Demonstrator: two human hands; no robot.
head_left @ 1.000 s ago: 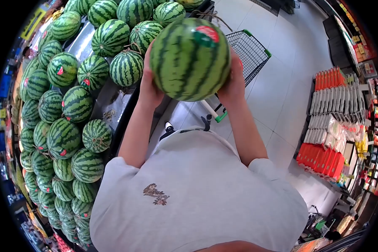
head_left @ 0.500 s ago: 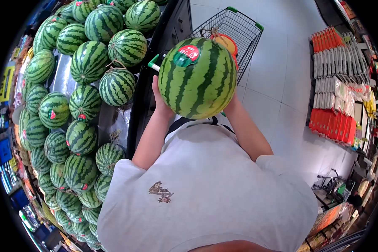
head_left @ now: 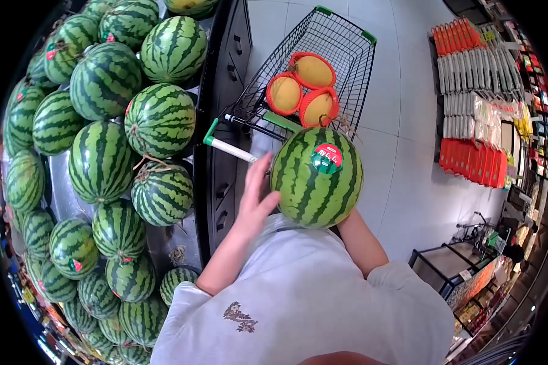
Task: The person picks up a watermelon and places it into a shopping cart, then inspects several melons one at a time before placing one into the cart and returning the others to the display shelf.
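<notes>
A striped green watermelon [head_left: 313, 194] with a red and green sticker is held in front of my body, its dry stem at the far side. My right hand [head_left: 347, 219] supports it from below and the right; its fingers are hidden under the fruit. At the left side of the watermelon, my left hand [head_left: 255, 196] is open, thumb and fingers spread, with the thumb right at the rind. Just beyond is a shopping cart [head_left: 362, 91], carrying yellow round fruits [head_left: 313, 71] in red foam nets.
Many watermelons [head_left: 101, 162] are piled on a dark display stand [head_left: 225, 67] to the left. The cart's white and green handle [head_left: 231, 148] lies close to my left hand. Racks of packaged goods [head_left: 475, 109] stand on the right across the tiled floor [head_left: 402, 79].
The watermelon has come lower and toward the right, turning so its sticker sits at the right. My left hand has opened off its side. More of the cart and its fruits shows.
</notes>
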